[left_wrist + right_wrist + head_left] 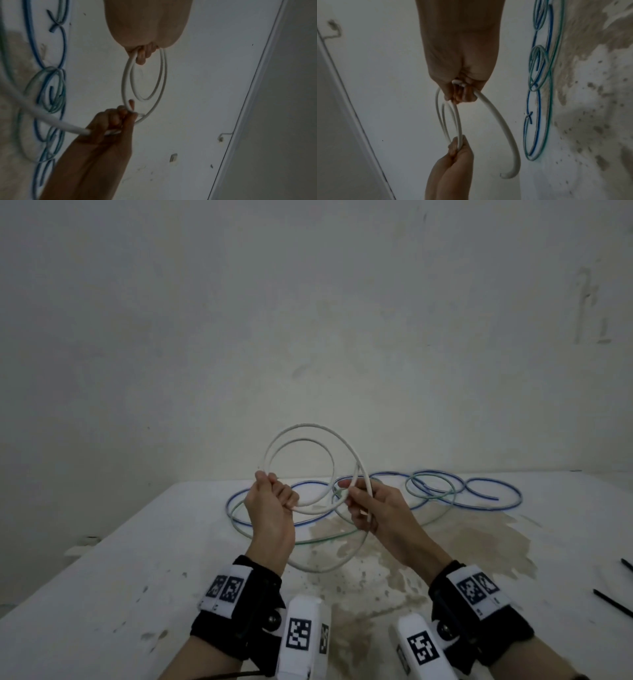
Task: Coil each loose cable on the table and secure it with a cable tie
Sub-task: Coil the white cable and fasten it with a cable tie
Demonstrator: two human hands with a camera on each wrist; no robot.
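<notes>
Currently, my left hand (270, 501) grips the white cable (301, 436) coil above the table (102, 594), while my right hand (368, 508), nearer the trailing slack below, pinches the next loop.

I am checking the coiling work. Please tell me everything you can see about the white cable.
The white cable is a smooth, round cord that looks plastic-coated. It is wound into about two loops, held upright above the table. The left hand grips the loops on one side; the right hand grips the other side. From the right hand a loose length sags toward the table. No tie is on it.
</notes>
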